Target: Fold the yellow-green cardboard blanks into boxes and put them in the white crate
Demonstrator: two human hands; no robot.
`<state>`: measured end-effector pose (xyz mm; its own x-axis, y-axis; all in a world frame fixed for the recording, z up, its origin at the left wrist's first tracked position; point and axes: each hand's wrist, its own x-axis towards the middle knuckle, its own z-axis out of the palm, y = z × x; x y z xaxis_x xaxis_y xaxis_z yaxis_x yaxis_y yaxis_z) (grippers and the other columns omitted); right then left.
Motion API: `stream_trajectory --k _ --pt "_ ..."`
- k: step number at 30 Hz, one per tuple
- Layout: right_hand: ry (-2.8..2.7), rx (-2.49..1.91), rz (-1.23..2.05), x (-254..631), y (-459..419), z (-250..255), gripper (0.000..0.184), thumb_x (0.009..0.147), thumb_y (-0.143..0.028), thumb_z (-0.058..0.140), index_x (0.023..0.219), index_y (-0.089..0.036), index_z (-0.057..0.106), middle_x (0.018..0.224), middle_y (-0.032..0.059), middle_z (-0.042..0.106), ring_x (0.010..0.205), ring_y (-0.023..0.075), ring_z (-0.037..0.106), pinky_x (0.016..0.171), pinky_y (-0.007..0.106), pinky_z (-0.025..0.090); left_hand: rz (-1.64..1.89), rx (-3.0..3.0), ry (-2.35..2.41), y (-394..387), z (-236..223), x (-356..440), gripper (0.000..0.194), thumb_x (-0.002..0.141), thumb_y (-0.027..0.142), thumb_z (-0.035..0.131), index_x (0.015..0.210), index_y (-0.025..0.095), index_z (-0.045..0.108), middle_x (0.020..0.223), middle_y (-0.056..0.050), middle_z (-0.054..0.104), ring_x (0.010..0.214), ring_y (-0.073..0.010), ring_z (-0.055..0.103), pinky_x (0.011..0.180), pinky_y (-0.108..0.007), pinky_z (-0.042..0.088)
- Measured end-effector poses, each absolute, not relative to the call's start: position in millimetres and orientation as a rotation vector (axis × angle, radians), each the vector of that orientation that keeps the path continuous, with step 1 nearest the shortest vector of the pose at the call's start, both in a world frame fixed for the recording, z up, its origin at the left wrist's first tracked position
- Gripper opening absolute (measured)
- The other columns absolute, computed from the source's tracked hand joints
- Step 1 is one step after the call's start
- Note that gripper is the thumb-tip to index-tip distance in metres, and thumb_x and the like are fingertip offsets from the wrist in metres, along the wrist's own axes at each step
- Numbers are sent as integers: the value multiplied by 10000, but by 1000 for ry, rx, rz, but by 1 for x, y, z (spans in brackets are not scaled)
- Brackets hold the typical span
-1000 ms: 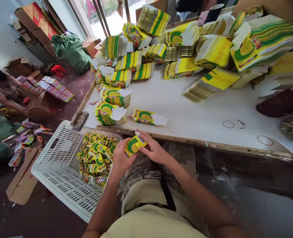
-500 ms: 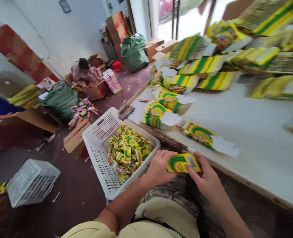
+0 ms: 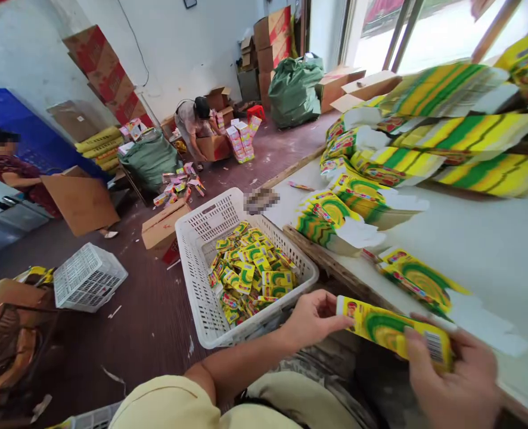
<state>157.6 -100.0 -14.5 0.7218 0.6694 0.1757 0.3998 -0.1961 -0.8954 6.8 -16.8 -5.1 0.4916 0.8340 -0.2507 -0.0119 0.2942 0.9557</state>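
Observation:
A small yellow and green carton (image 3: 387, 328) stretches between my two hands, above my lap and beside the table edge. My left hand (image 3: 313, 322) pinches its left end between thumb and fingers. Around the right end, near the barcode, my right hand (image 3: 458, 363) is closed with the thumb on top. Just beyond the right hand lie flat cartons (image 3: 425, 280) with white flaps on the white table (image 3: 491, 238). Left of my hands stands a white plastic basket (image 3: 196, 268), partly filled with yellow and green cartons (image 3: 246, 274).
Stacks of flattened yellow cartons (image 3: 469, 137) cover the table's far side. One person (image 3: 196, 125) bends over a cardboard box beyond the basket; another person (image 3: 14, 167) handles a box at left. An upturned crate (image 3: 87, 277) and a green sack (image 3: 295, 92) rest on the floor.
The view has swung left, bringing a second person into sight. My hands have moved apart, and the carton now shows at full length between them.

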Motion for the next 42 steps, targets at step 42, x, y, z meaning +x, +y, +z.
stream_trajectory --k 42 --pt "-852 -1548 402 197 -68 -28 489 834 -463 647 1227 -217 489 1111 123 684 840 231 685 772 412 577 849 1519 1396 45 12 -91 486 680 578 697 911 151 683 767 -17 662 638 -144 569 602 -257 488"
